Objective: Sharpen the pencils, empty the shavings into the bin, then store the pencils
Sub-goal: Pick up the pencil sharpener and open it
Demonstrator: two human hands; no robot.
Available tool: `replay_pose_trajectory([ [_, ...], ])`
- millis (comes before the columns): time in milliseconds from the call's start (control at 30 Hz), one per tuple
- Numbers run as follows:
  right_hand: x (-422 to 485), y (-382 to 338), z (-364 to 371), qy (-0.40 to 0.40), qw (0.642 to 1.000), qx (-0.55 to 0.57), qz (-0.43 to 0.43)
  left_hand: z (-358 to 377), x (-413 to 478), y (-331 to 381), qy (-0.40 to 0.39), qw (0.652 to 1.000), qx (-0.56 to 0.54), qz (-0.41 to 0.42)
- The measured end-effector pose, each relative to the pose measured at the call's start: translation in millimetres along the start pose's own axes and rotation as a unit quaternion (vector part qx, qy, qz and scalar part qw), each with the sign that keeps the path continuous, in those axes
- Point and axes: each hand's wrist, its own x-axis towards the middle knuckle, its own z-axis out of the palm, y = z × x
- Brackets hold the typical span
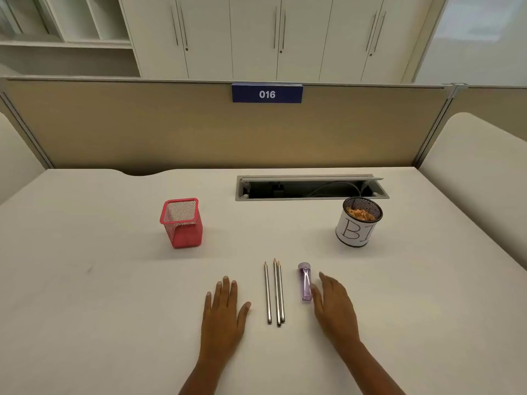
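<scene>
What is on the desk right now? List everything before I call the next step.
Desk: one, off-white, fills the foreground.
Pencils: three, silver-grey, side by side at centre front, tips pointing away.
Sharpener: one, translucent purple, lying just right of the pencils.
Mesh holder: one, red, upright, back left.
Bin: one, black mesh with white label, back right; orange shavings inside.
Cable hatch: one, grey, open, at the back.
Sign: one, blue, "016", on the beige partition.
Cabinets: white, behind the partition.
Left hand: flat on the desk, left of the pencils.
Right hand: open, beside the sharpener.
</scene>
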Motion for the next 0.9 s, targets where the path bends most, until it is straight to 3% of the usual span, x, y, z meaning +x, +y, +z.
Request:
replay_pose_trajectory([
  [100, 5.0, -10.0, 2.9, 0.043, 0.999, 0.021, -0.011, -12.2, 1.0, 8.2, -0.048, 0.998, -0.032, -0.024],
  [267, 14.6, -19.5, 5.4, -0.022, 0.999, 0.012, 0.021, -30.4, -3.0, 21.7, -0.026, 0.997, -0.077, -0.018],
  [333, 13.8, -20.3, 0.9, -0.045, 0.990, 0.115, 0.063, -36.9, -1.7, 29.7, -0.011, 0.990, -0.139, -0.002],
  [433, 3.4, -23.7, -14.2, -0.104, 0.937, 0.306, 0.129, -54.5, -4.8, 47.8, 0.008, 0.962, -0.270, -0.039],
  [533, -15.2, -28.6, -28.9, -0.144, 0.888, 0.413, 0.144, -64.7, -4.6, 64.4, -0.075, 0.892, -0.422, -0.145],
  [667, -41.6, -34.0, -36.0, -0.181, 0.845, 0.482, 0.145, -79.6, -6.2, 83.9, -0.182, 0.735, -0.610, -0.232],
  [733, -52.2, -37.4, -33.7, -0.196, 0.830, 0.501, 0.144, -80.9, -10.9, 89.4, -0.201, 0.682, -0.658, -0.248],
  [833, -63.9, -45.6, -26.8, -0.212, 0.826, 0.504, 0.136, -79.0, -14.5, 92.4, -0.208, 0.659, -0.675, -0.258],
  [900, -67.7, -49.0, -22.1, -0.195, 0.856, 0.466, 0.114, -77.3, -16.4, 91.1, -0.203, 0.667, -0.670, -0.253],
])
